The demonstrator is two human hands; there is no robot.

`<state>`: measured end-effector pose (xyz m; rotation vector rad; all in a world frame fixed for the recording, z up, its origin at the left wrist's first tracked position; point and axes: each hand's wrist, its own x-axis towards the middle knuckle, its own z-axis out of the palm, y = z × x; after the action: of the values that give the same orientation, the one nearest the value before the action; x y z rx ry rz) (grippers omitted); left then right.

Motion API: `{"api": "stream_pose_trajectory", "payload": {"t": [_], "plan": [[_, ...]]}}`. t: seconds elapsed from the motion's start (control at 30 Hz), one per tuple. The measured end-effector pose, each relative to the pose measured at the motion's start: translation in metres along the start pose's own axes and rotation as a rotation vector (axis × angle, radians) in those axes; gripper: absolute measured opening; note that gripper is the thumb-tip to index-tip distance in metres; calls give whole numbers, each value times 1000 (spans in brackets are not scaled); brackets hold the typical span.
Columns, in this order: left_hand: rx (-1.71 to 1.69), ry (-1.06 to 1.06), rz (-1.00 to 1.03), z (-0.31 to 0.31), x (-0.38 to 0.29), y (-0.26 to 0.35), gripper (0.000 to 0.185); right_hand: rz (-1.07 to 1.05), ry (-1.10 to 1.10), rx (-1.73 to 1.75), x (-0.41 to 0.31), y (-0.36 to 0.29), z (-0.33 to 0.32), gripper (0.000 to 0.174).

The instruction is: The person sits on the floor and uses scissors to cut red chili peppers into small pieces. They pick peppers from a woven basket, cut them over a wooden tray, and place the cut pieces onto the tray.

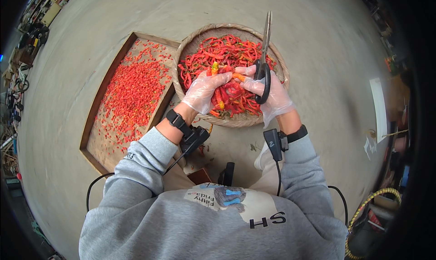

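Observation:
Both of my hands wear thin clear plastic gloves above a round woven basket (235,123) heaped with long red chili peppers (238,52). My left hand (205,88) grips several red and orange-yellow peppers (216,68). In my right hand (269,89) hang black-handled scissors (264,55), their blades pointing away from me and looking nearly closed; its thumb and fingertips also pinch an orange pepper (239,76). Left of the basket lies a shallow wooden tray (102,137) with many small cut pieces of red pepper (136,89). How many peppers each hand holds is hard to tell.
Black devices with cables are strapped to both wrists. Between my legs stand a dark object (227,174) and a brown box-like piece (200,177). Stray pepper bits lie on the concrete floor. Clutter lines both sides, with a white strip (378,110) and a yellow coiled hose (361,209) at right.

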<state>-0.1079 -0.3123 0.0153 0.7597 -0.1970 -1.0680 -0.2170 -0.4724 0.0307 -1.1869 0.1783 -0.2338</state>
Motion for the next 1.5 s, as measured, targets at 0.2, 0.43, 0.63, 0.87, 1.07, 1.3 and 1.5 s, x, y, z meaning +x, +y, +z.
{"api": "stream_pose_trajectory", "payload": {"t": [0.2,0.43,0.63,0.87,1.07,1.3,1.5], "plan": [[54,33,-25,-2,1,-1,23,-127,122,-298,6,5,2,17],[280,-80,2,3,2,-7,31,-117,105,-569,4,15,0,21],[430,-9,-77,-4,1,-9,34,17,85,-126,10,23,-7,22],[398,169,40,-23,1,19,27,-59,253,-660,28,42,-40,21],[278,205,143,-38,-15,48,25,258,157,-1033,33,112,-73,19],[127,270,210,-52,-25,64,23,218,-76,-1377,54,202,-58,16],[76,251,228,-52,-26,63,23,186,-62,-1508,56,176,-48,20]]}}
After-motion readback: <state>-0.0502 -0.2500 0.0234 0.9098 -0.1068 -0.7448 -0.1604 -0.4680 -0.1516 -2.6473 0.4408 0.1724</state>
